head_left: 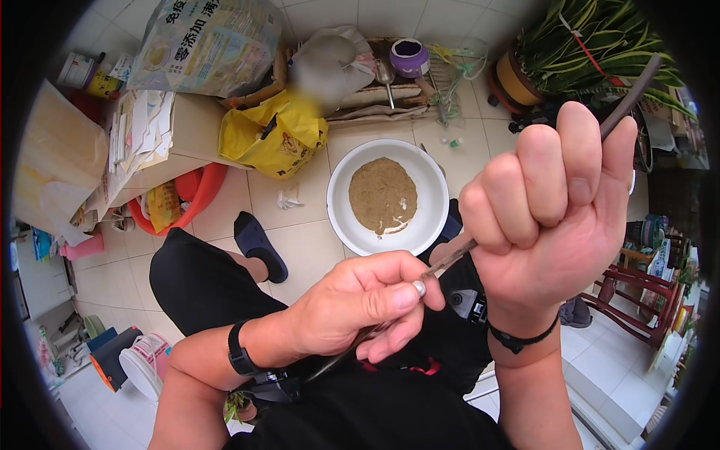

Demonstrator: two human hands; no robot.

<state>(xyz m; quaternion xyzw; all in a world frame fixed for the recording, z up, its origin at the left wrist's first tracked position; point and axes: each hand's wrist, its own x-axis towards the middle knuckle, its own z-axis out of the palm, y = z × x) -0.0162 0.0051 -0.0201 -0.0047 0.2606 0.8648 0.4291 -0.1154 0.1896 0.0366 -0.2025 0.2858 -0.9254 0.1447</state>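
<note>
Work in hand: the two hands are sharing one thin dark metal rod [450, 259], a slim tool whose brown stick-like handle end [634, 94] is poking out at about 2 o'clock from the fist.
Rod position: it is running on a slant from the fist at upper right down to about 7 o'clock, passing under the left fingertips and on over the lap of the black shorts [202, 281].
Done so far: the round white enamel basin [431, 180] on the tiled floor, at 12 o'clock from the hands, is already holding a flat brown patch of mash [382, 193]; by my reading that part is finished.
Left to do: the rod is nowhere near the basin, so whatever is being done along the rod seems to be under way, not complete.
Right hand [555, 202]: it is curling into a tight fist clamped around the rod's upper part, knuckles facing the camera, wrist bent upward, a black band on the wrist.
Left hand [352, 304]: it is coming in from 8 o'clock, thumb and forefinger pinching together on the rod just below the fist, the other fingers folding beneath; a black watch is sitting on the wrist.
Nearby: a crumpled yellow plastic bag [274, 135] is lying at 11 o'clock from the basin.
</note>
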